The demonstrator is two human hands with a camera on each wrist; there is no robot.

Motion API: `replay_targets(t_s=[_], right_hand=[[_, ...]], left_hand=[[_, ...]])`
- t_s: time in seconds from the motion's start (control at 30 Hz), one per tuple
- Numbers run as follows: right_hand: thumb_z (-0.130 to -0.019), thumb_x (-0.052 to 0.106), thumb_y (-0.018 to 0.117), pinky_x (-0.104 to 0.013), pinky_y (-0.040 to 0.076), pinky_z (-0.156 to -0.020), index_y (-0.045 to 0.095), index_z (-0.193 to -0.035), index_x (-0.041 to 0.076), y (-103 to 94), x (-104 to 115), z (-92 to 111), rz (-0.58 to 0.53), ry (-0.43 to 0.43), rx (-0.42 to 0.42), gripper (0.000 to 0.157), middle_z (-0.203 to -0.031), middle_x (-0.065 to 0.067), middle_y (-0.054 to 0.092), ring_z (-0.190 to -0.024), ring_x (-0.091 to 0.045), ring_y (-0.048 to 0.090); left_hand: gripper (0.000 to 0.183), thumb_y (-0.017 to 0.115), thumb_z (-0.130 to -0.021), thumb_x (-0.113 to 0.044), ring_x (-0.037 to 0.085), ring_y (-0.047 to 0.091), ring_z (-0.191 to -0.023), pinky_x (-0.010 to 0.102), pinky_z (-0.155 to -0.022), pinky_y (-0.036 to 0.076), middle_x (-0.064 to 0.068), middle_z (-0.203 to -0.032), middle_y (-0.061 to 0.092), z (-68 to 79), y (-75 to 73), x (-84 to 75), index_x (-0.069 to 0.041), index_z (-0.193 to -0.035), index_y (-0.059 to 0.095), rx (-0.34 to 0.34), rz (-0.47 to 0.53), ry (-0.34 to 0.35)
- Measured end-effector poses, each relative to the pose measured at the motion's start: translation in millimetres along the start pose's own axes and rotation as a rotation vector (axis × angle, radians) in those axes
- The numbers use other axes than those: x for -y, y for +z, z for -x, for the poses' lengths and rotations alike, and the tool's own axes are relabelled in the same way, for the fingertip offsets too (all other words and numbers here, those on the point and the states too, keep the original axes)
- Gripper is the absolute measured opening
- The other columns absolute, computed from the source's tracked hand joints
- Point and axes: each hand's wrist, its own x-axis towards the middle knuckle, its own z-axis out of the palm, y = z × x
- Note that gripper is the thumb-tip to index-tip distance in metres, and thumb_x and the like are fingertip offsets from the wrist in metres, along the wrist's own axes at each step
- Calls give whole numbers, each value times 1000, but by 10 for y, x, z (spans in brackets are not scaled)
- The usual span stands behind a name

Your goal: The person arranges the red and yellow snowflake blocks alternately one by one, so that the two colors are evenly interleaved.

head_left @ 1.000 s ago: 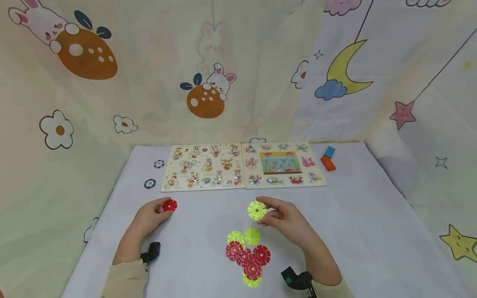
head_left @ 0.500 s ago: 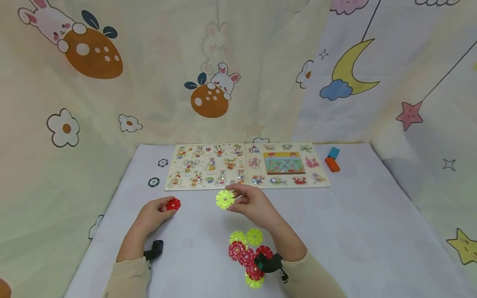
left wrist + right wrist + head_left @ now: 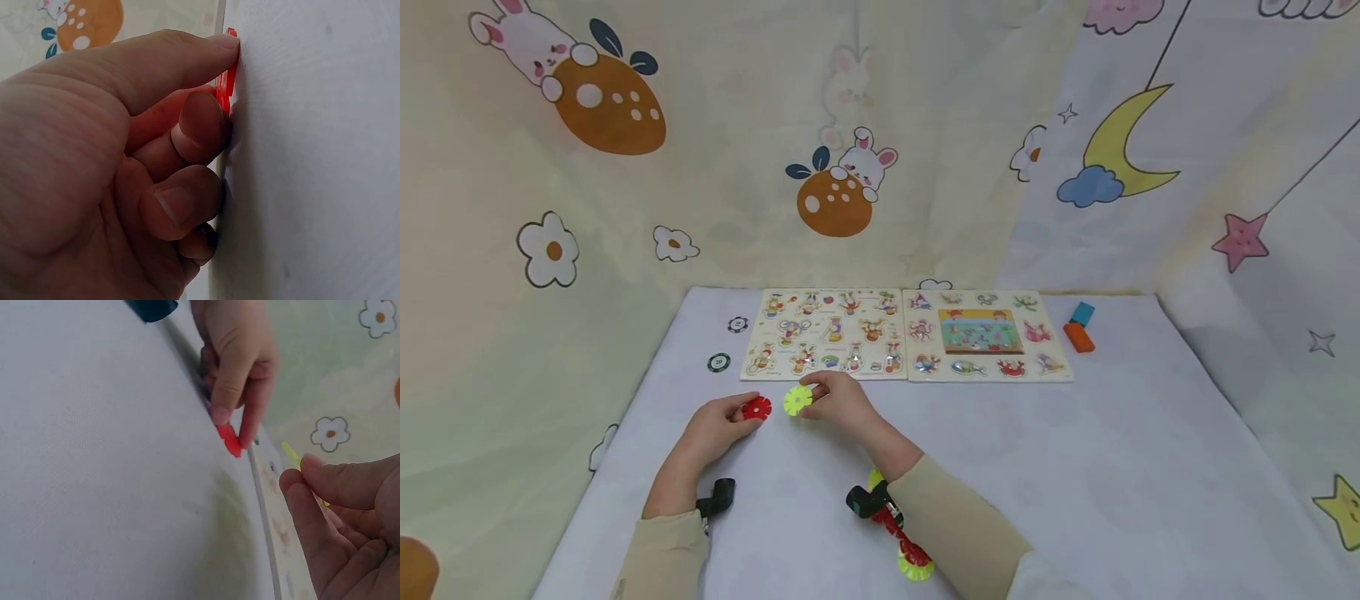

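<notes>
My left hand (image 3: 713, 429) pinches a red notched plastic disc (image 3: 757, 408) close to the tabletop, left of the middle. Its thumb and curled fingers also show in the left wrist view, with the red disc (image 3: 226, 78) seen edge-on. Just to the right, my right hand (image 3: 844, 406) pinches a yellow-green notched disc (image 3: 797, 401) between thumb and fingers. A small gap separates the two discs. In the right wrist view the yellow-green disc (image 3: 290, 452) is mostly hidden by the fingers. A loose group of red discs (image 3: 914, 552) and yellow-green discs lies partly under the right forearm.
Two picture puzzle boards (image 3: 823, 335) lie side by side at the back of the white table (image 3: 1120, 483). Two round chips (image 3: 718, 362) sit to their left. A blue block and an orange block (image 3: 1079, 337) lie to their right. Printed cloth walls surround the table.
My right hand has carried the yellow-green disc leftward, from above the disc group to beside the red disc. The right forearm now covers much of the group. My left hand has barely moved.
</notes>
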Motion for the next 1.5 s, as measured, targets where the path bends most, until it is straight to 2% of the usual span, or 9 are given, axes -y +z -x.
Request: replay_targets(t_s=[0.23,0.43,0.53,0.77,0.9,1.0,1.13,1.3,1.5], right_hand=[[-75,12,79,-23,42,-60,66,-113,12,246,-74,-154,163,-16,-12,40,-79,3,56,-70,-11,50],[-75,19,80,-24,41,-69,65,-115,12,280,-138,-165,387,-60,-23,44,-92,1,49,-81,-12,45],[-77,20,78,-24,41,-70,66,-115,13,292,-159,-181,451,-75,-24,40,-95,2,47,-82,-12,44],[-78,24,77,-22,41,-68,67,-112,15,315,-182,-187,481,-101,-40,36,-94,2,47,-80,-10,46],[-78,26,77,-23,41,-68,67,-112,15,315,-209,-182,480,-110,-52,37,-94,3,47,-79,-10,45],[-78,26,77,-24,40,-67,68,-111,15,308,-241,-171,480,-137,-55,37,-93,2,47,-78,-11,45],[-78,26,77,-24,40,-67,68,-110,13,288,-288,-147,503,-156,-38,36,-93,0,48,-77,-12,46],[-80,24,75,-23,41,-70,67,-113,13,263,-277,-115,545,-166,-7,36,-95,0,50,-79,-10,46],[-83,29,72,-23,44,-70,63,-119,17,77,-105,21,500,-132,2,39,-99,3,52,-83,-10,50]], left_hand=[[57,73,-83,-32,20,46,-67,31,-57,37,6,-69,49,12,3,-17,-17,-135,54,-2,0,6],[54,72,-84,-32,20,47,-68,30,-57,37,5,-71,50,13,3,-30,-20,-134,55,9,-16,10],[53,72,-84,-31,20,47,-69,31,-57,37,6,-72,49,16,-13,-39,-22,-134,55,10,-23,9],[56,72,-83,-32,20,46,-78,31,-60,37,7,-81,50,29,-72,-96,-22,-135,53,22,-59,24],[55,73,-82,-32,20,47,-74,31,-58,37,8,-80,52,20,-94,-235,-23,-134,54,40,-87,63],[52,74,-81,-28,20,46,-66,33,-55,36,7,-72,51,-3,-63,-374,-22,-130,57,51,-105,113],[53,76,-78,-24,17,46,-65,32,-55,35,4,-72,51,-61,60,-478,-18,-128,60,116,-123,159],[49,78,-76,-22,16,46,-70,32,-60,35,2,-75,51,-99,172,-448,-13,-123,64,154,-108,173],[45,78,-77,-23,17,44,-68,32,-61,34,3,-72,48,-158,101,-391,-14,-119,65,140,-57,207]])
